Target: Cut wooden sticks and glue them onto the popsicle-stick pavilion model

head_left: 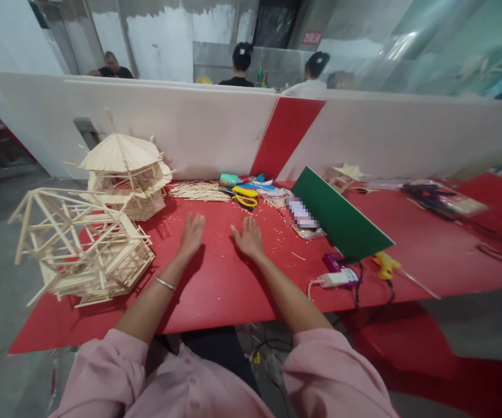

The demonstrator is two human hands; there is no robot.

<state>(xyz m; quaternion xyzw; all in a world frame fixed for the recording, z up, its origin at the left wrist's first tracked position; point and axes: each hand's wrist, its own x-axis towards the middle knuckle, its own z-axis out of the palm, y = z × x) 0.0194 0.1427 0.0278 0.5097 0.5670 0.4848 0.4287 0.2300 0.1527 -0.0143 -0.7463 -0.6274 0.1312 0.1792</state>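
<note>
My left hand (192, 233) is over the red table (216, 278), fingers stretched forward and nothing in it. To its right, my right hand (248, 237) is also empty, with the thumb apart from the fingers. Beyond both hands lie yellow-handled scissors (245, 197) and a heap of thin wooden sticks (201, 191). Left of my left hand stand a wooden stick pavilion model (124, 174) with a slatted roof and, nearer, an open stick frame model (89, 249). Small wood scraps are strewn around my right hand.
A green board (342, 217) leans at the right, beside a power strip (338, 280) and a yellow glue gun (385, 265) with cords. Further right is a small wooden model (347, 176). A white partition (198, 128) runs along the back; several people sit behind it.
</note>
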